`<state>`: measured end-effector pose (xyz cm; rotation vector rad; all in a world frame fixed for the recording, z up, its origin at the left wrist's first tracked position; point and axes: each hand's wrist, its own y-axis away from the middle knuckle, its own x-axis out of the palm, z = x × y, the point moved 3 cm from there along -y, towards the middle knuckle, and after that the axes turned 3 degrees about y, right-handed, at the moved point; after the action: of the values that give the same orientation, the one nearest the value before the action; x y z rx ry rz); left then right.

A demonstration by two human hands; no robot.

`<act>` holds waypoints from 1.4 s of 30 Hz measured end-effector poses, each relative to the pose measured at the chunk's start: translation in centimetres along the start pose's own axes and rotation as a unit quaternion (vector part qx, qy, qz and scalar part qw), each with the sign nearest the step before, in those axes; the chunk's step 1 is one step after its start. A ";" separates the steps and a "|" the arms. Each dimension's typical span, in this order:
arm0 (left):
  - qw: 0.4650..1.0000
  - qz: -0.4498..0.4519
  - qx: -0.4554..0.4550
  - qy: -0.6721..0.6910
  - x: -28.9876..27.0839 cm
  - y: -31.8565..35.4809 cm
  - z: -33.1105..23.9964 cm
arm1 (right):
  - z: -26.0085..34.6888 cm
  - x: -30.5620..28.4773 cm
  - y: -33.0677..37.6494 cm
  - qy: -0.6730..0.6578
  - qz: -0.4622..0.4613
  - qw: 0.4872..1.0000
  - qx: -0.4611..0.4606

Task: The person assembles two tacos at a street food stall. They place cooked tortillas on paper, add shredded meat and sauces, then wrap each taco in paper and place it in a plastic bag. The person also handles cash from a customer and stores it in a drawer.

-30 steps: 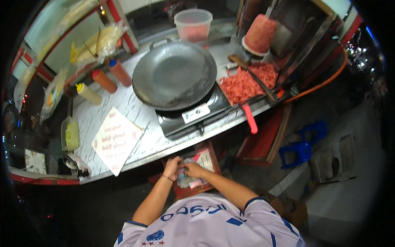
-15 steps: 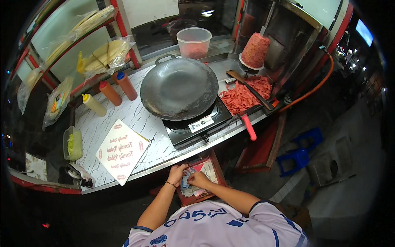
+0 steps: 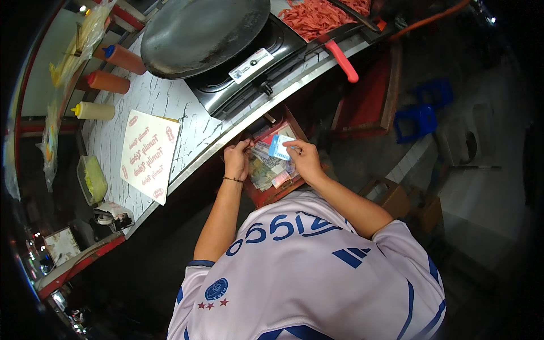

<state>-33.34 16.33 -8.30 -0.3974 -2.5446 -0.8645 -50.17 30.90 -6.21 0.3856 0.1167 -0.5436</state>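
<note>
A red wooden drawer (image 3: 265, 198) stands pulled out below the counter, with several banknotes (image 3: 260, 171) lying loosely in it. My right hand (image 3: 306, 162) pinches a light blue banknote (image 3: 279, 147) by its edge, just above the others. Beside the drawer's left wall is my left hand (image 3: 236, 161), its fingers curled and thumb pressed to the fingertips. Whatever lies in that pinch, if anything, is too small to make out.
Above the drawer runs the counter's metal edge (image 3: 226, 137). On the counter are a wok (image 3: 207, 34) over a black stove (image 3: 218, 97), shredded meat (image 3: 317, 20), a red-handled knife (image 3: 343, 61), sauce bottles (image 3: 109, 83) and wrapping paper (image 3: 148, 150). Blue stools (image 3: 416, 122) stand right.
My right hand has lifted the blue banknote from the pile and moved right with it. My left hand stays by the drawer's left side. The view has tilted down and turned.
</note>
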 end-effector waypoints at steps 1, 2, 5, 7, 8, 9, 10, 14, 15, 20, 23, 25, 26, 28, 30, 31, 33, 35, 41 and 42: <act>1.000 -0.007 -0.003 0.000 0.0 0.1 -0.1 | 0.1 0.6 -0.4 -0.029 -0.002 0.999 -0.014; 1.000 -0.010 -0.004 0.002 0.1 0.1 -0.2 | 0.2 1.3 -0.8 -0.067 -0.002 0.997 -0.029; 1.000 -0.010 0.001 0.009 0.2 0.1 -0.2 | 0.0 4.8 -3.3 -0.190 0.082 0.978 0.018; 1.000 -0.009 0.010 0.018 0.2 0.0 -0.2 | 0.1 7.0 -5.3 -0.192 0.122 0.973 0.037; 1.000 -0.015 0.011 0.011 0.0 0.0 -0.1 | 0.0 7.7 -5.9 -0.196 0.142 0.968 0.069; 1.000 -0.021 0.012 0.005 -0.1 0.0 -0.1 | -0.1 8.1 -6.3 -0.181 0.146 0.969 0.089; 0.999 -0.028 0.015 -0.001 -0.3 0.0 -0.2 | -0.2 8.3 -6.4 -0.174 0.150 0.966 0.117; 0.998 -0.036 -0.030 -0.033 -0.7 0.2 -0.2 | 0.4 5.8 -3.4 -0.168 0.135 0.976 0.038; 0.998 -0.017 -0.039 -0.038 -0.6 0.5 -0.2 | 0.5 4.6 -2.0 -0.143 0.129 0.981 0.024; 0.983 0.031 -0.134 -0.121 1.1 3.8 -0.5 | 2.3 -1.1 3.6 0.002 0.120 0.993 -0.020; 0.966 0.077 -0.081 -0.234 1.7 7.6 -3.0 | 4.0 -4.1 5.4 0.047 0.152 0.980 -0.122; 0.948 0.136 0.003 -0.287 0.8 10.2 -6.9 | 4.2 -5.9 5.8 0.060 0.124 0.983 -0.125; 0.948 0.114 0.050 -0.293 -0.7 10.7 -9.8 | 4.0 -6.7 6.2 0.053 0.095 0.987 -0.119; 0.930 0.053 0.189 -0.311 -4.8 11.2 -16.4 | 3.1 -8.1 7.2 0.002 0.000 0.992 -0.123; 0.831 -0.052 0.335 -0.441 -9.9 9.4 -23.7 | 1.2 -9.3 8.9 -0.010 -0.106 0.988 -0.115; 0.803 -0.122 0.328 -0.482 -12.8 7.8 -26.9 | 0.0 -9.6 9.7 0.010 -0.152 0.984 -0.095; 0.712 -0.216 0.303 -0.596 -17.8 4.9 -31.6 | -3.2 -9.0 11.0 -0.067 -0.147 0.987 -0.011; 0.639 -0.247 0.238 -0.689 -21.0 1.6 -33.4 | -7.2 -6.6 11.6 -0.169 -0.113 0.967 0.154; 0.634 -0.217 0.065 -0.739 -23.1 -2.4 -34.6 | -13.3 3.7 9.3 -0.349 0.092 0.864 0.351; 0.639 -0.206 0.052 -0.739 -22.9 -2.4 -34.7 | -13.2 4.6 9.0 -0.357 0.120 0.862 0.340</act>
<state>-4.09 -10.36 4.50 -0.6740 -4.3467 -0.4889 -41.59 40.89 -16.45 0.8487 -0.8595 -0.4362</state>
